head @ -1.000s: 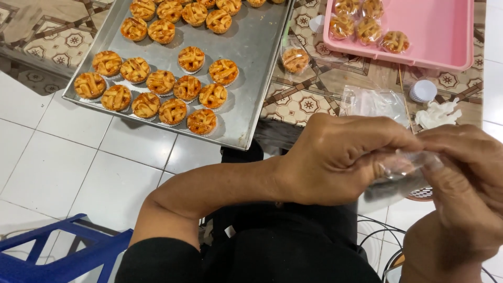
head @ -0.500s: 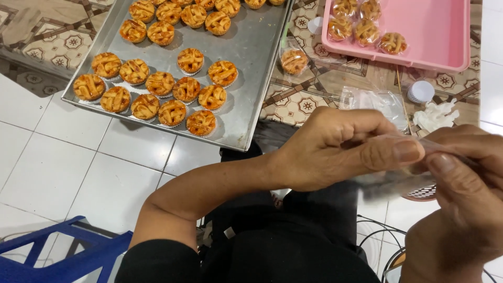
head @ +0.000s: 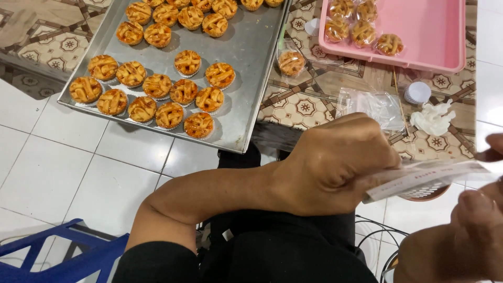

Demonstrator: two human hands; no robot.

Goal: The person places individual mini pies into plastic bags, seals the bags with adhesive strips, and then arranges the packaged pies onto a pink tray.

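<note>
Clear plastic wrapper (head: pixel 429 178), thin and see-through, is stretched in mid-air between two hands, low at the frame's right edge and off the table's near edge. The left hand (head: pixel 335 165) is clenched on one end; the right hand (head: pixel 471 230) pinches the other, partly cut off. Lattice tarts (head: pixel 157 89) are set on a metal tray (head: pixel 251 63) overhanging the table's near-left corner; wrapped tarts (head: pixel 361 31) lie in a pink tray (head: pixel 429 31). Too hard a pull could likely tear the film.
</note>
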